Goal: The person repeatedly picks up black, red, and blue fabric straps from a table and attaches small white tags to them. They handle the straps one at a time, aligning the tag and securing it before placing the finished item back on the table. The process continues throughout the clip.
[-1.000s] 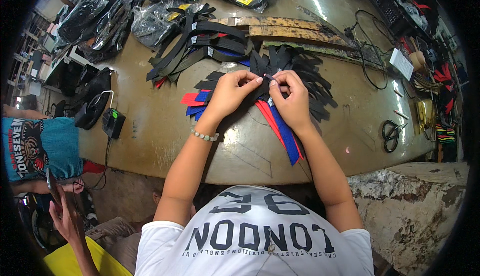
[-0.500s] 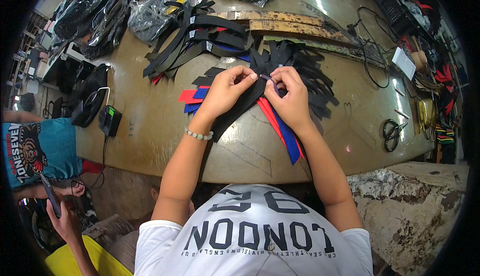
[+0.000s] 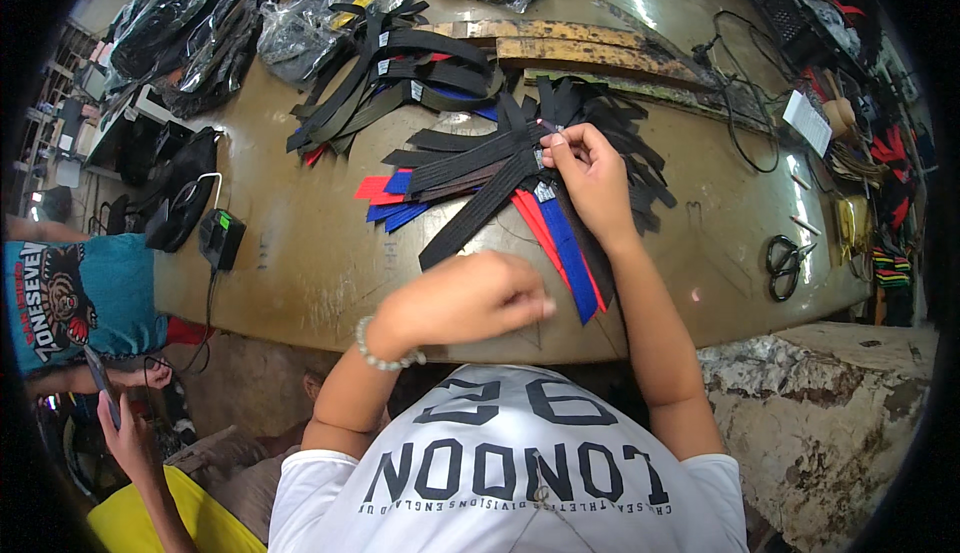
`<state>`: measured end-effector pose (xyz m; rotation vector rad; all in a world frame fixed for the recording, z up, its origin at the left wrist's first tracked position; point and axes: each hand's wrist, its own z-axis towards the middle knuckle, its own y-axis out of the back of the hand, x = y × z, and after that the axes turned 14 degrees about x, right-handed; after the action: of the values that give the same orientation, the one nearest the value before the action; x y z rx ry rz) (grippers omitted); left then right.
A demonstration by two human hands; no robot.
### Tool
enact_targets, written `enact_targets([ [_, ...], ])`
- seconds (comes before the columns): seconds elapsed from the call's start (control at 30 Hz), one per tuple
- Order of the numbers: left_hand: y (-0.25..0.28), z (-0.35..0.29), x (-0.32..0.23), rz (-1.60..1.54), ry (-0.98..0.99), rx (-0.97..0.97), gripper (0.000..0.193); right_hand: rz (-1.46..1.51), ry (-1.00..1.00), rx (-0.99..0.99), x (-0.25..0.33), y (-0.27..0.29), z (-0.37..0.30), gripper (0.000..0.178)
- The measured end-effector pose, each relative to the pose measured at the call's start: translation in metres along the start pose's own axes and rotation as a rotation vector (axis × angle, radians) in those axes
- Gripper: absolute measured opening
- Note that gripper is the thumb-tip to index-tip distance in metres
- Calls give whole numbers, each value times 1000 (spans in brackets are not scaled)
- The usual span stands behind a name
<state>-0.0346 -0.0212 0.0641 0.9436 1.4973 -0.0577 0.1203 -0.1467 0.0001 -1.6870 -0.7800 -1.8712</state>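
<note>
At mid-table, fanned belts (image 3: 478, 215) lie partly under the right hand (image 3: 597, 183).
Head view: its fingers pinch a small thin stick (image 3: 547, 126); the left hand (image 3: 462, 301) is blurred, fingers bent, anything held unclear. Many belts are already layered; how many remain cannot be told. Another belt pile (image 3: 455, 101) and wooden bars (image 3: 575, 53) crowd behind; scissors (image 3: 783, 265) lie rightward.

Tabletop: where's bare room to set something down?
Bare tabletop: between right forearm and black-handled scissors; between black corded box and red strap ends. Crowded: centre, black straps around the right hand; far side, wooden bars and plastic-wrapped bundles.
</note>
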Motion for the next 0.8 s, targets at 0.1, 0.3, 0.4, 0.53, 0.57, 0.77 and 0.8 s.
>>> enact_targets([
  [0.1,-6,24,17,346,44,-510,20,128,84,-50,1,-4,1,13],
  [0.3,23,39,53,398,111,-696,30,372,192,59,8,25,-4,17],
  [0.4,34,29,41,387,119,-649,22,618,289,-6,14,56,-9,17],
  [0.53,39,17,25,-569,-165,-810,28,1014,288,-149,27,84,-21,19],
  [0.57,39,18,26,-751,-195,-838,28,1019,345,-9,29,82,-23,19],
  [0.77,32,41,66,-563,162,-683,31,203,225,-73,23,6,-12,11],
  [0.8,29,43,73,-512,176,-704,32,108,282,-164,23,1,-12,11],
])
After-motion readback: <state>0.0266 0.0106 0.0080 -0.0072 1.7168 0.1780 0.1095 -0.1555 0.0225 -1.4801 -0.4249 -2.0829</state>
